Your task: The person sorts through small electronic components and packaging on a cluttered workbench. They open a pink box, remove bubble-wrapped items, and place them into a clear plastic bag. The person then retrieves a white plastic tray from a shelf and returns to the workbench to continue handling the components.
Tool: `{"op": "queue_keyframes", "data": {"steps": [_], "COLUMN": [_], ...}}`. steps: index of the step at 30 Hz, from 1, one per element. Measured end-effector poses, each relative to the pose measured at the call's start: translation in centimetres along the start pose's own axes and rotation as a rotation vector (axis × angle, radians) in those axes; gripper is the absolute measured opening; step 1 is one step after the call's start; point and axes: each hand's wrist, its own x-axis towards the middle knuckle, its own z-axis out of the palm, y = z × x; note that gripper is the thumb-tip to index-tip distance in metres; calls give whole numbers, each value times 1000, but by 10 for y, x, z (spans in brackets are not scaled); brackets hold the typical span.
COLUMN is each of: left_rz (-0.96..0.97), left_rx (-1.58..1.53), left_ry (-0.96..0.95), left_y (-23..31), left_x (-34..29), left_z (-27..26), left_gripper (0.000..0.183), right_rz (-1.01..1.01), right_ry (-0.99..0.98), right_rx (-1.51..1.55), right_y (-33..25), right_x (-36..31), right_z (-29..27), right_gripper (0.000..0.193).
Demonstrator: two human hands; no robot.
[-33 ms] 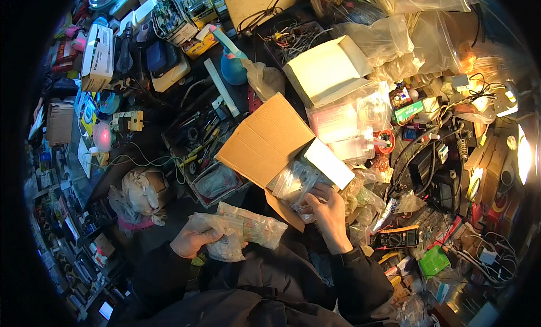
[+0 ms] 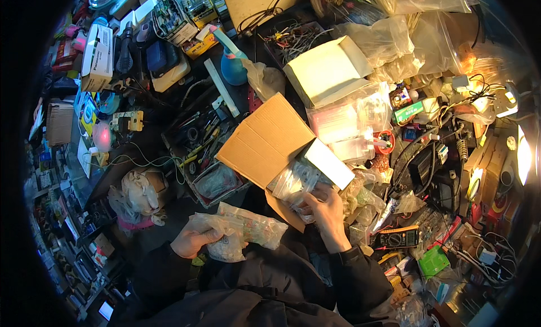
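My left hand is closed round the edge of a pair of clear plastic bags, held in front of my jacket. Small pale parts show through them; the kind is too blurred to tell. My right hand reaches into an open cardboard box, whose brown lid flap stands up and back. Its fingers are bent and pressed on a clear plastic bag inside the box. The fingertips are partly hidden by the bag and the hand itself.
An empty-looking cream box lies beyond the cardboard box. A blue spray bottle stands to its left, above a tray of tools. On the right are a multimeter, cables, a green piece and a bright lamp.
My right hand has shifted very slightly within the box. My left hand and its bags look the same.
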Motion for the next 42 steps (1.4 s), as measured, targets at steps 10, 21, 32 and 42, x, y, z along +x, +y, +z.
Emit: {"op": "queue_keyframes", "data": {"steps": [10, 21, 32, 42], "left_rz": [9, 22, 66, 39], "left_rx": [18, -11, 69, 48], "left_ry": [4, -35, -46, -28], "left_y": [6, 20, 10, 7], "left_x": [6, 9, 14, 15], "left_z": [-4, 1, -8, -8], "left_gripper": [33, 38, 29, 31], "right_rz": [-141, -77, -128, -13], "right_ry": [144, 154, 115, 112], "right_rx": [-325, -291, -87, -3], "right_y": [-2, -13, 20, 30], "right_x": [21, -12, -5, -10], "right_z": [27, -2, -19, -67], "right_gripper": [41, 36, 33, 23]}}
